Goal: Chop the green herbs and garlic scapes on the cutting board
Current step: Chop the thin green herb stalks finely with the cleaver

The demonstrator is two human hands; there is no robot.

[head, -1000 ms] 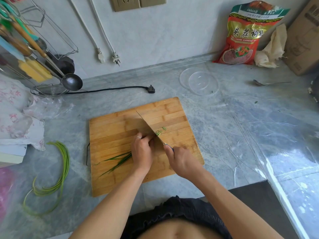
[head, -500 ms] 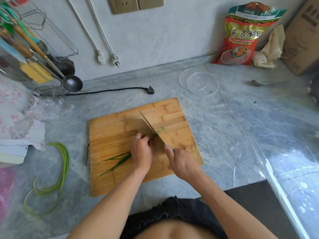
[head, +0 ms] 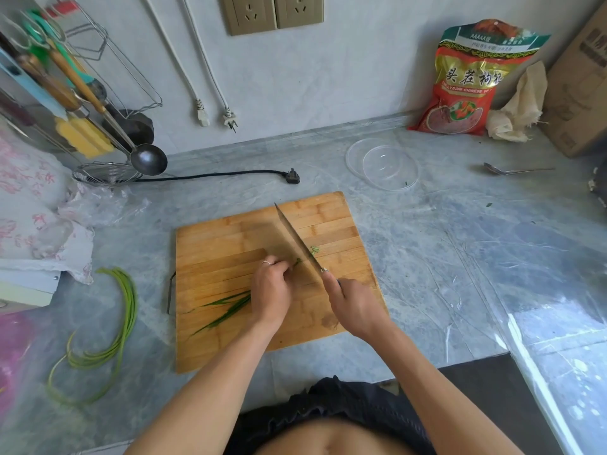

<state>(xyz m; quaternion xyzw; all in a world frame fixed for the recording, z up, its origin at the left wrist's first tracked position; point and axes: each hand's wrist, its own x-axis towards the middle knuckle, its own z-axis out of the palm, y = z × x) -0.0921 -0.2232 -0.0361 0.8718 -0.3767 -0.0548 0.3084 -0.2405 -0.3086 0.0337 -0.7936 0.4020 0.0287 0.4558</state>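
Change: over the last second the knife (head: 297,240) has stayed beside the left hand's knuckles, its tip edging slightly up the board as the blade rocks; the hands have barely shifted. The view has tilted a little, so the wall sockets sit lower.
Meaning: judged from this, chopping of the herbs is mid-way; only a few cut bits (head: 314,249) lie right of the blade.
Left hand (head: 271,289): fingers curled down, pinning the green herbs (head: 226,308) to the cutting board (head: 213,244); a ring shows on one finger.
Right hand (head: 356,307): fingers clamped round the knife handle, blade angled up and away.
Herbs: uncut leaves trail left from under the left hand, on the board.
Garlic scapes (head: 123,323): off the board, lying curved on the desk (head: 427,257) well to its left, untouched.
Desk: grey marbled stone, part covered by clear film on the right.
Room: clear bowl (head: 382,164) behind the board, spoon (head: 512,170), red bag (head: 473,83), utensil rack with ladle (head: 147,159) at left.
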